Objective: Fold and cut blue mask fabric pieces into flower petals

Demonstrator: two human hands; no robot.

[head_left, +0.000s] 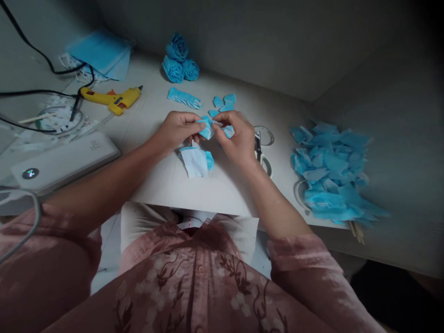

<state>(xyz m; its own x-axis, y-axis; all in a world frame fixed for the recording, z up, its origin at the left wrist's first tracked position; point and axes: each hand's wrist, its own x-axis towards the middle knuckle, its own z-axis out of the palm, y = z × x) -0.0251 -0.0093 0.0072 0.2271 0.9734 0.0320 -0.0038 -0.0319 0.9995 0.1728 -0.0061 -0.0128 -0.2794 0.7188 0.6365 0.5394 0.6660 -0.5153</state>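
Both hands meet over the middle of the table, pinching a small blue-and-white fabric piece (207, 128). My left hand (178, 129) grips its left side between thumb and forefinger. On the other side, my right hand (237, 136) holds it the same way, with another bit of blue fabric showing by its fingers. Just below lie white and blue cut pieces (196, 161). Beyond the hands are several small blue petal shapes (224, 104) and a pleated blue strip (184, 98). Scissors (265, 162) lie beside my right hand, partly hidden by it.
Three blue fabric roses (176, 64) stand at the back. Left are flat blue face masks (100, 53), a yellow glue gun (116, 99) with black cables, white scraps (58, 118) and a white power bank (65, 162). A heap of blue fabric pieces (329, 162) with sticks (356, 232) lies right.
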